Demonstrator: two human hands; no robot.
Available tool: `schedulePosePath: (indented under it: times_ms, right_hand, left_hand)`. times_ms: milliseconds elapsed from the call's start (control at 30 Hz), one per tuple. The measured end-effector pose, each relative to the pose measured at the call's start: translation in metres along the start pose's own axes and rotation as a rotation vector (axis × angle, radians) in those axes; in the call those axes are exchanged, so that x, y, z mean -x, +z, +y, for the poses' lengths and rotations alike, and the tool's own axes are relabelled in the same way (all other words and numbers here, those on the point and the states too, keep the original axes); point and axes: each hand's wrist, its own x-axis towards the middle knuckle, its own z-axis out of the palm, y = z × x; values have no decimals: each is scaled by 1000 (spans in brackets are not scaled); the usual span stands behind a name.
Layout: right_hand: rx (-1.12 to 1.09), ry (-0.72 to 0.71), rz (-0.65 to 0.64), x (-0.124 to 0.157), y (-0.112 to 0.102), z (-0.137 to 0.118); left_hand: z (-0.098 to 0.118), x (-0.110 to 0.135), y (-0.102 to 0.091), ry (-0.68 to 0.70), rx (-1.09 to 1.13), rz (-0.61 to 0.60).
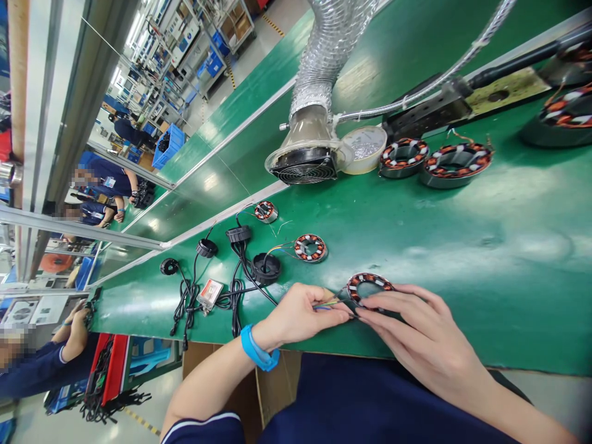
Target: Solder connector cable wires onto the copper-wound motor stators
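Note:
At the front of the green bench, my right hand [416, 314] is closed around the near side of a ring-shaped motor stator [370, 282] with copper windings and white spacers. Just left of it, my left hand [305, 313] pinches several thin coloured wires [329, 304] beside the stator. Its fingertips nearly meet those of my right hand. Another wound stator [310, 248] lies behind, wired to a black round cap [266, 268]. A smaller stator [266, 211] sits farther back near a second black cap [238, 234].
A fume extraction fan [305, 165] on a silver duct stands at the back, beside a round tin [365, 150]. More stators [457, 163] sit to the right. Black cables [237, 296] and a small box [210, 293] lie left. Co-workers [108, 179] are beyond the bench.

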Motion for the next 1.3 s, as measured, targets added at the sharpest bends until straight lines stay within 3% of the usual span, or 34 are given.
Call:
schedulePosePath:
  times_ms: [467, 533, 633, 767, 867, 967, 1067, 1167, 1300]
  right_hand:
    - [9, -9, 0, 2, 2, 0]
    - [4, -2, 0, 2, 1, 0]
    - [26, 38, 28, 2, -2, 2]
    - [103, 103, -45, 0, -6, 16]
    - [144, 51, -137, -1, -1, 38]
    - [122, -47, -221, -3, 8, 62]
    - [104, -58, -291, -5, 13, 78]
    - [120, -88, -336, -9, 15, 84]
    - [126, -159, -351, -26, 21, 82]
  left_hand:
    - [-7, 2, -2, 77, -26, -6]
    - [-9, 8, -2, 137, -144, 46]
    - [-17, 23, -4, 343, -487, 226]
    - [-42, 42, -17, 571, -908, 446]
    - [-68, 48, -32, 653, -1034, 451]
    - [-87, 48, -44, 651, -1092, 392]
    - [-99, 44, -47, 632, -1107, 360]
    - [-106, 43, -48, 615, -991, 337]
    - [-110, 52, -58, 468, -782, 417]
